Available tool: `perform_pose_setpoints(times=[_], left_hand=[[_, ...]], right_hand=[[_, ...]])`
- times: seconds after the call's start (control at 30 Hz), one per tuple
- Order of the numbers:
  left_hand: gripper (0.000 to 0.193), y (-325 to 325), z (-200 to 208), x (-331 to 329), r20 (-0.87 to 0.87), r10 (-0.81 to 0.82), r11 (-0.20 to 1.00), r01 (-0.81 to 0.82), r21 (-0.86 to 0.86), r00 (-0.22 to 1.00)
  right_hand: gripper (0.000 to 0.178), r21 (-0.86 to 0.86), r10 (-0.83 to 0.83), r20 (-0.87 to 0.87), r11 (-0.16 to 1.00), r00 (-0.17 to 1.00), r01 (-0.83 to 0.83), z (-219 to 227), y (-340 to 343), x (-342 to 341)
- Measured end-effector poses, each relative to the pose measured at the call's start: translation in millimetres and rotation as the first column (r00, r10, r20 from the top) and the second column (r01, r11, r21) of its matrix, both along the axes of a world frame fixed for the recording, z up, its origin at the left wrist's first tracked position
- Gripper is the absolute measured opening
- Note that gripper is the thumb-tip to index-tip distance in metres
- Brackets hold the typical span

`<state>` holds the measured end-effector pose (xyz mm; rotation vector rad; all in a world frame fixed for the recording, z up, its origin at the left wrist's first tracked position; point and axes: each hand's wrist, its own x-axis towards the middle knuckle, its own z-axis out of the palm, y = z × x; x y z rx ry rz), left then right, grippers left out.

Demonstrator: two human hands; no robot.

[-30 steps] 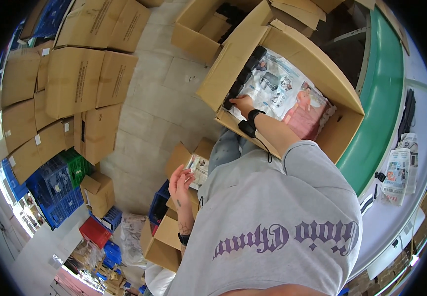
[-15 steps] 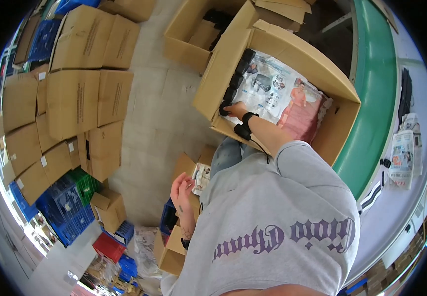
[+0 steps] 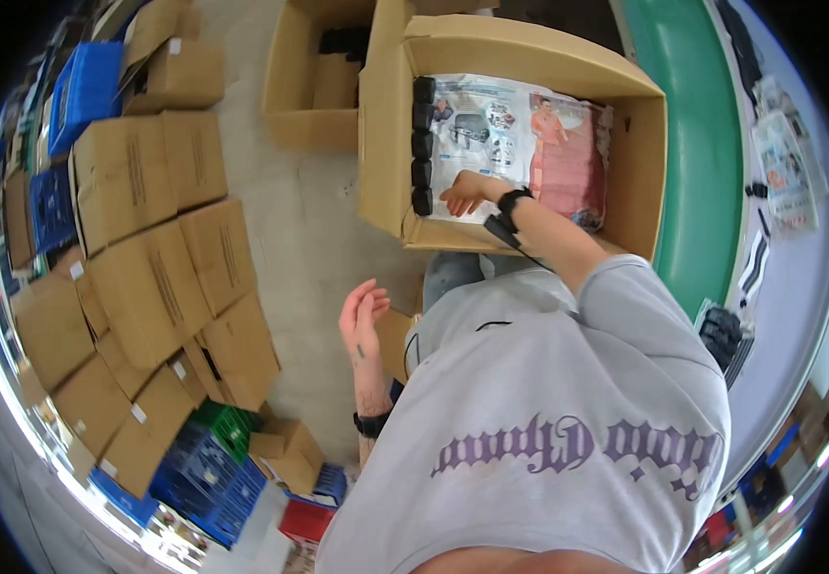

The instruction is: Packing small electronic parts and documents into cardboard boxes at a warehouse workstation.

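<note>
Inside the open cardboard box (image 3: 634, 163) lies a printed newspaper sheet (image 3: 491, 105) with colour pictures. Along the sheet's left edge stands a row of several small black blocks (image 3: 421, 145); their exact kind cannot be made out. Just above the sheet, my right hand (image 3: 472, 191) hovers beside the nearest black block, a little apart from it. Its fingers are loosely bent, with nothing seen between them. Over the floor, left of my body, my left hand (image 3: 364, 311) is raised and empty, its fingers loosely extended.
Another open carton (image 3: 309, 129) with black items stands behind on the left. Stacked cardboard boxes (image 3: 137, 277) and blue crates (image 3: 209, 488) fill the left side. To the right runs a green surface (image 3: 696, 143), beside a pale table (image 3: 778, 287) with newspapers (image 3: 783, 172).
My right hand has let go of the nearest black block and drawn back right over the sheet. My left hand has risen slightly. The whole view has turned and shifted.
</note>
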<state>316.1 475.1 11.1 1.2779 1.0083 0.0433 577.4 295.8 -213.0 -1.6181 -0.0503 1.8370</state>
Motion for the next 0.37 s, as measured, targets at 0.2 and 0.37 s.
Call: perform_pose_setpoints(times=[0.2, 0.37], left_hand=[[0.027, 0, 5, 122, 0.001, -0.643, 0.758, 0.635, 0.151, 0.766], [0.028, -77, -41, 182, -0.110, -0.993, -0.089, 0.861, 0.502, -0.038]], right_hand=[[0.028, 0.181, -0.527, 0.363, 0.849, 0.769, 0.496, 153, -138, -9], [0.027, 0.370, -0.817, 0.552, 0.420, 0.168, 0.828, 220, -260, -113]])
